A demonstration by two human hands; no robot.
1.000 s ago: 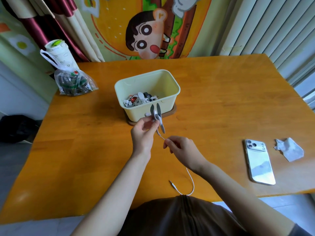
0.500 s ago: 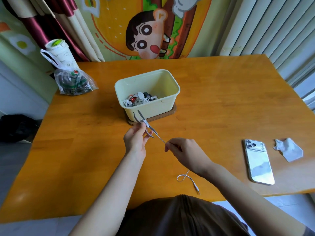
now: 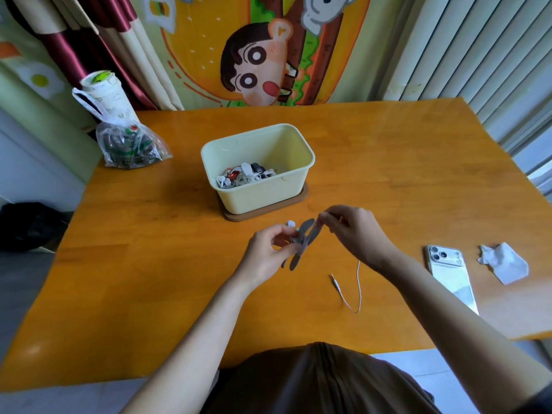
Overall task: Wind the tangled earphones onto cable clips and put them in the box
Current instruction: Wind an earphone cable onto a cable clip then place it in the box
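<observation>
Left hand (image 3: pixel 268 249) grips grey cable clip (image 3: pixel 303 243); right hand (image 3: pixel 355 231) pinches earphone cable (image 3: pixel 358 282) above desk (image 3: pixel 149 264).

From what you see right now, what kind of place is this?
Probably a home, a lived-in room: a wooden table, a cartoon wall hanging behind it, and dark red curtains at the side.

1. The left hand (image 3: pixel 267 251) grips a grey cable clip (image 3: pixel 302 245) above the tabletop (image 3: pixel 149 264).
2. The right hand (image 3: pixel 355 231) pinches the earphone cable (image 3: pixel 359 282) at the clip's upper tip; the cable's plug (image 3: pixel 335 280) lies on the tabletop.
3. Beyond, a cream box (image 3: pixel 263 200) holds bundled earphones.
4. To the right, a phone (image 3: pixel 448 273) lies beside a crumpled tissue (image 3: pixel 504 262).
</observation>
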